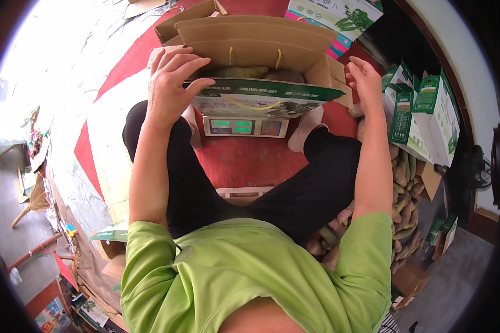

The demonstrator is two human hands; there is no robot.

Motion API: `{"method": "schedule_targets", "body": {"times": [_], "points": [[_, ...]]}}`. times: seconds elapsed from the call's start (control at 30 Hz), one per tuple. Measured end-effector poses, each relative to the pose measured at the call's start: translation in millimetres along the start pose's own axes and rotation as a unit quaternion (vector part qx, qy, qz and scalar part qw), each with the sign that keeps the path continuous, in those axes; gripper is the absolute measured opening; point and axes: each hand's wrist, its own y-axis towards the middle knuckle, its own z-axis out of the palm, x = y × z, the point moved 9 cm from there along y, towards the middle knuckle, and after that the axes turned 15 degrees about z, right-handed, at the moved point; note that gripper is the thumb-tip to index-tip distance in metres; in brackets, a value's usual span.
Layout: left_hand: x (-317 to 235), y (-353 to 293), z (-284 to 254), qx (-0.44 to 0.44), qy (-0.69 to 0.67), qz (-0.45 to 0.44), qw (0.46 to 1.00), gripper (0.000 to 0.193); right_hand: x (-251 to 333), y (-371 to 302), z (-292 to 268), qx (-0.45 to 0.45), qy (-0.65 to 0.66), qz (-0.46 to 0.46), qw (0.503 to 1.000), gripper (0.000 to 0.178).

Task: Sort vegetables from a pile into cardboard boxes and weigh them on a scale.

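Observation:
An open cardboard carton (pixel 255 105) with a green and white printed front and yellow cord handles stands between my feet. Inside lie a long greenish root vegetable (pixel 236 72) and a darker, reddish-brown one (pixel 286 76). The carton rests on a digital scale (pixel 244 126) whose green display is lit. At the carton's left front corner is my left hand (pixel 175 89), fingers spread over the edge and gripping nothing. My right hand (pixel 366 80) is beside the right end flap (pixel 339 80), its fingers loosely bent and apart, with nothing visible in them.
Several similar root vegetables (pixel 405 205) are heaped on my right. Green and white cartons (pixel 433 100) stand beyond them near the wall, and another printed carton (pixel 339 16) is at the far right. A broom (pixel 36 197) lies at the left. Red covering (pixel 244 161) spreads beneath my legs.

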Motion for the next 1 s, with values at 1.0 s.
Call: {"method": "schedule_targets", "body": {"times": [1.0], "points": [[-22.6,16.3,54.7,0.198,0.023,0.013,0.980,0.005,124.0,33.3,87.0,0.073,-0.430,-0.300,0.849,0.016]]}}
